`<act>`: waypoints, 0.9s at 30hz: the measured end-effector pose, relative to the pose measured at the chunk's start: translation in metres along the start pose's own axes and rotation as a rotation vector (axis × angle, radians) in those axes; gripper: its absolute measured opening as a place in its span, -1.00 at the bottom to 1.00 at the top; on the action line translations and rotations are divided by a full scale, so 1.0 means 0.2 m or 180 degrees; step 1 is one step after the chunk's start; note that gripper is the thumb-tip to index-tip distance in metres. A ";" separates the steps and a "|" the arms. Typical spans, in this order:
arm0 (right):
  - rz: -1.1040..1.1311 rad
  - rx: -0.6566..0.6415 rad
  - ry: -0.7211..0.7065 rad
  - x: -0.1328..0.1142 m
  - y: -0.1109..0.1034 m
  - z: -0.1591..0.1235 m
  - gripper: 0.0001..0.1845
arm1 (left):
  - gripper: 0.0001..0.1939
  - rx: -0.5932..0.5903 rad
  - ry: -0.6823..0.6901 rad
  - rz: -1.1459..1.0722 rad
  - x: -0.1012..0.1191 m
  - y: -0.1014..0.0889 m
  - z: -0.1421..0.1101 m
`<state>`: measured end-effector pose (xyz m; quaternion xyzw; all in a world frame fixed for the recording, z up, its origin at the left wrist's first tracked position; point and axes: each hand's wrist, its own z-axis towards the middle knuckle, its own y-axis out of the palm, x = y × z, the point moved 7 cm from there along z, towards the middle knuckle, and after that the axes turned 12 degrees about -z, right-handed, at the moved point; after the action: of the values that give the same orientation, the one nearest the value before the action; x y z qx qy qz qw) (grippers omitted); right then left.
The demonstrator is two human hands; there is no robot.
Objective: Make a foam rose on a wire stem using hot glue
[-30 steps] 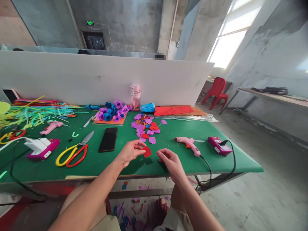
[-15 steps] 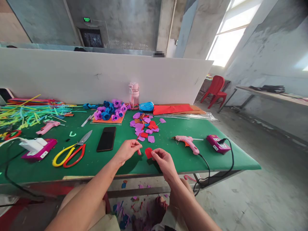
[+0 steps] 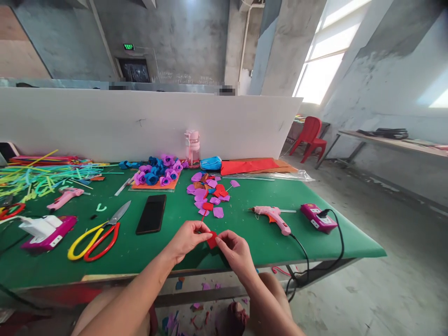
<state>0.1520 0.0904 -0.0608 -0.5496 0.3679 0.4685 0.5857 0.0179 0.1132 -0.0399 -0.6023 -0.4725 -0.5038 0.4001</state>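
Close above the table's front edge, my right hand (image 3: 234, 251) pinches a red paper petal (image 3: 212, 240) between thumb and fingertips. My left hand (image 3: 189, 239) is closed in a pinch with a thin red stick (image 3: 203, 214) poking up from its fingers. Its thumb tip meets the petal's left side; the stick's lower end is hidden in the fingers. Just beyond my hands lies a loose pile of purple, red, brown and blue paper petals (image 3: 200, 192).
To the right, a pink glue gun (image 3: 275, 215) lies beside a purple power socket (image 3: 318, 217). Scissors (image 3: 101, 233) and a black phone (image 3: 151, 213) are at left. Behind are paper flowers (image 3: 152, 178), a pink bottle (image 3: 192, 147), red paper (image 3: 248, 165) and a white partition (image 3: 157, 116).
My hands have come together, bringing the red petal against the left fingers near the red stick. The view has tilted up a little, so the table sits lower.
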 end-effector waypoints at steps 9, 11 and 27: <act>-0.0292 -0.0024 -0.0135 0.01 0.00 -0.02 -0.77 | -0.82 0.0130 0.0092 0.0461 0.01 -0.12 0.03; -0.0386 -0.0015 -0.0179 0.00 0.01 -0.03 -0.77 | -0.82 0.0078 0.0139 0.0741 -0.01 -0.15 0.05; -0.3203 -0.1014 -0.0293 -0.04 0.16 0.81 -0.75 | -0.76 0.0659 0.0488 0.3035 0.13 -0.28 -0.03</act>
<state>0.1057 0.2479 -0.0435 -0.7193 -0.0432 0.2032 0.6629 -0.0358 0.1254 -0.0135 -0.6697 -0.1611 -0.2579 0.6775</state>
